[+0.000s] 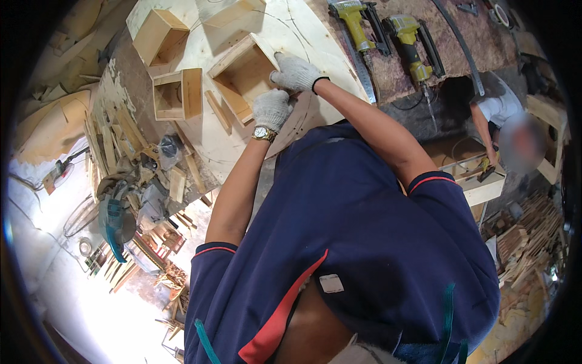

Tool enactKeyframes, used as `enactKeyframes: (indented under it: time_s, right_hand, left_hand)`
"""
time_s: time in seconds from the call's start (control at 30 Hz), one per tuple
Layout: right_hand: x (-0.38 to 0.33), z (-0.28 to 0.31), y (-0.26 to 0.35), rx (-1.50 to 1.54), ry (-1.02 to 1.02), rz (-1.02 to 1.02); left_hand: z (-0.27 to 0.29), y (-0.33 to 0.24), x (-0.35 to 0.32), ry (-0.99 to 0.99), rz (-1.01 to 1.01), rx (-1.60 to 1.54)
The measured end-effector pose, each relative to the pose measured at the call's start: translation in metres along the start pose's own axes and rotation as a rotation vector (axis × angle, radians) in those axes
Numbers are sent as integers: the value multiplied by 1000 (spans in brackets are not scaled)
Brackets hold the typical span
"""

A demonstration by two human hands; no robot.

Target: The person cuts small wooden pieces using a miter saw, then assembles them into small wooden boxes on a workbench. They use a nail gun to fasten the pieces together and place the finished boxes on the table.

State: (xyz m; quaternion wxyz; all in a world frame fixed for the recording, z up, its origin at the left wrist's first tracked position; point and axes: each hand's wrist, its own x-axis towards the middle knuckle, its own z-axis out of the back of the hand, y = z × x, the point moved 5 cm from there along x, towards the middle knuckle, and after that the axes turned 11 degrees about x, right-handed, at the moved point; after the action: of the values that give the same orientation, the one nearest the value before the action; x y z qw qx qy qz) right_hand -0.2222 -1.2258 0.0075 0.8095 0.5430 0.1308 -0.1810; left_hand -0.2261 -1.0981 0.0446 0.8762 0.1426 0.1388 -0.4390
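An open wooden box (247, 43), made of pale boards, lies tilted on a large light plywood sheet (209, 142). My left hand (271, 110), in a whitish knit glove with a wristwatch behind it, is closed at the box's near right corner. Along its right side my right hand (297, 71), gloved the same way, grips the board, with the thumb and fingers at the edge. The two hands nearly meet, and the fingertips under them are partly hidden. Left of the box lies a narrow wood strip (218, 112). Beside that stands a smaller open box (193, 94).
Another wooden box (159, 37) stands at the far left. Two yellow nail guns (354, 24) lie at the far right beside a metal ruler (362, 73). Wood offcuts and a teal power saw (112, 221) are at the left. A co-worker (500, 100) bends at the right.
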Motion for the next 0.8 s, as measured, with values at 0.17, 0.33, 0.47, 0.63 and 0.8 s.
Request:
enactKeyframes:
  time_s: [0.17,0.33,0.47,0.63,0.8]
  right_hand:
    - [3,4,-8,113,-89,89]
    - [-44,56,-25,498,-50,-46]
    - [-77,88,-80,438,-395,96]
    - [-145,150,-109,310,-887,-119]
    - [-196,209,-150,-449,-1340,-119]
  left_hand:
    - [-13,5,5,-78,-1,57]
    - [-1,1,-1,-89,-7,20]
    - [0,0,0,-65,33,75]
    - [7,-1,-4,-96,33,30]
    - [11,-3,-8,-186,7,-40]
